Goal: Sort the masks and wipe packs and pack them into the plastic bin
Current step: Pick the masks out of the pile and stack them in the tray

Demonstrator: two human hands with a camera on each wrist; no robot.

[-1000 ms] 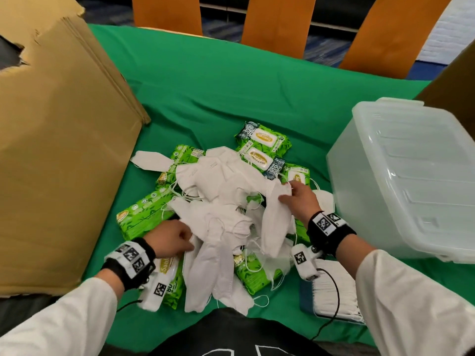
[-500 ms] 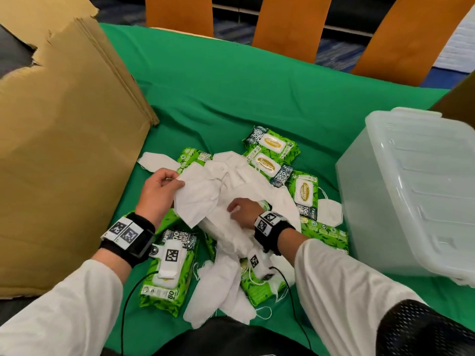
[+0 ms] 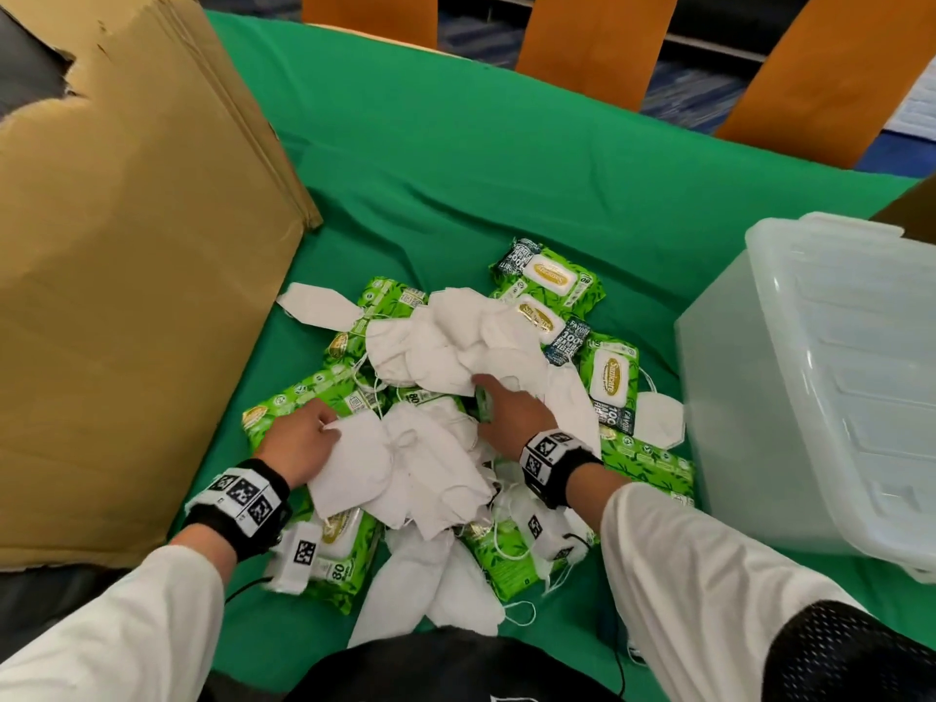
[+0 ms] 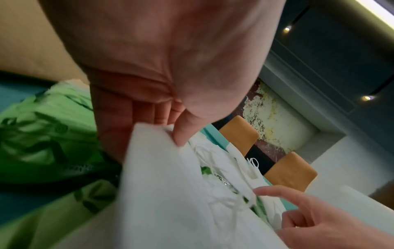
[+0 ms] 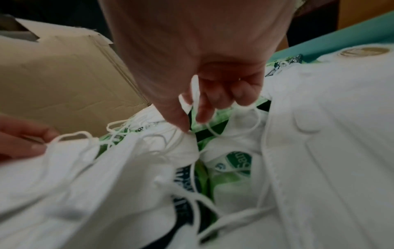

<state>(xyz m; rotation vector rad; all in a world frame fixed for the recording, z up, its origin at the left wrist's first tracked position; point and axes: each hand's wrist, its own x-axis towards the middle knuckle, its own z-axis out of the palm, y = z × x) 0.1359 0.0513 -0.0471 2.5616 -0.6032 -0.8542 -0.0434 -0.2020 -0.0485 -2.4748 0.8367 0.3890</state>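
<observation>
A green tablecloth [image 3: 506,159] covers the table, with open cloth stretching beyond the pile toward the far chairs. A large cardboard sheet [image 3: 126,271] leans along the left, its lower right edge near the pile. The translucent plastic bin [image 3: 820,387] stands at the right edge, its near wall just beside the outermost wipe pack. Between them lie green wipe packs [image 3: 608,382], spread flat and overlapped by a heap of white masks [image 3: 445,352]. A single mask [image 3: 316,309] lies apart at the pile's far left. The left hand [image 3: 304,440] pinches the edge of one mask [image 3: 354,463] between thumb and fingers. The right hand [image 3: 509,410] reaches into the heap's middle, its fingers curled through white ear loops [image 5: 195,94].
</observation>
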